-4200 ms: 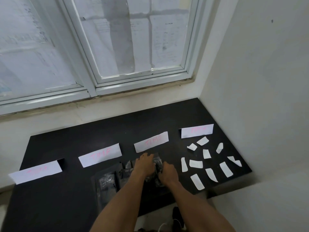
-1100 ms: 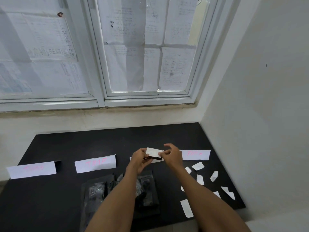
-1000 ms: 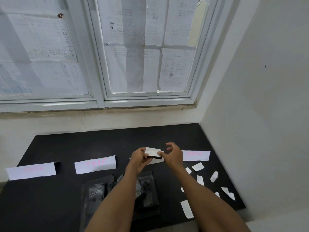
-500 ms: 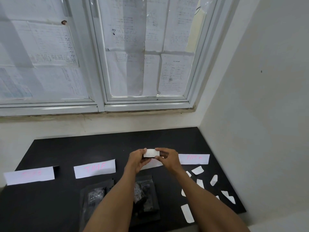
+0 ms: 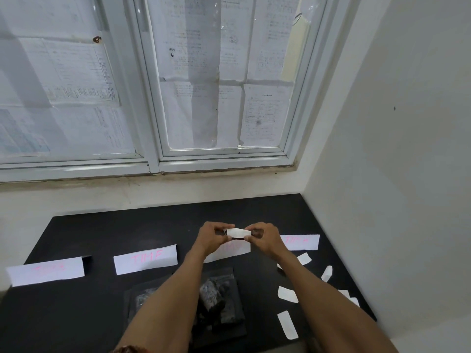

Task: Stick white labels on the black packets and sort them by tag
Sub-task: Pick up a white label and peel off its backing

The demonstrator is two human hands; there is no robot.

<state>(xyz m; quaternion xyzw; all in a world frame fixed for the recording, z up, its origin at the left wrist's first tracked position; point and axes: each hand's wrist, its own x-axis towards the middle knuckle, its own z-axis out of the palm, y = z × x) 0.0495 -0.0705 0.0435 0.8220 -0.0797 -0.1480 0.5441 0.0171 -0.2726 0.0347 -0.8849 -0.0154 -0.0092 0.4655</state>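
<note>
Above the middle of the black table (image 5: 107, 230), my left hand (image 5: 212, 238) and my right hand (image 5: 263, 239) hold a small black packet between them, each pinching one end. A white label (image 5: 238, 233) lies across the packet's face and hides most of it. A pile of black packets (image 5: 219, 299) lies near the front edge, partly under my forearms. Several loose white labels (image 5: 286, 294) are scattered at the front right. Four white tags with pink writing stand in a row: far left (image 5: 46, 271), left of centre (image 5: 145, 258), centre (image 5: 229, 249) behind my hands, and right (image 5: 299, 242).
A white wall (image 5: 395, 149) runs along the table's right edge. A paper-covered window (image 5: 216, 85) and its sill stand behind the table. A small dark object (image 5: 86, 261) sits beside the far-left tag.
Since four seconds ago my hands rose from the packet pile holding one packet. Over the last second the white label has come down flat onto it, with both hands closing in on its ends.
</note>
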